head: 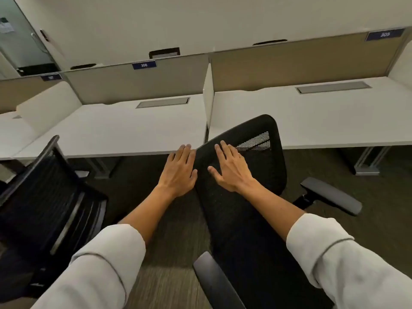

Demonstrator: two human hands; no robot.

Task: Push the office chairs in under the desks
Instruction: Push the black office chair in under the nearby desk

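A black mesh office chair (249, 210) stands in front of me, turned at an angle, its backrest top near the gap between two white desks. My right hand (229, 167) lies flat on the back of its backrest, fingers spread. My left hand (179, 169) rests against the backrest's left edge, fingers extended. The chair's grey armrests (332, 195) stick out to the right and at the bottom middle. The left desk (124, 130) carries label 306, the right desk (312, 117) label 305. A second black chair (46, 204) stands at the left, out from the desk.
Beige partition panels (289, 63) run behind the desks and a white divider (208, 97) separates them. Metal desk legs (367, 163) stand under the right desk and under the left one. The floor is dark carpet (165, 270). A glass door (17, 41) is at the far left.
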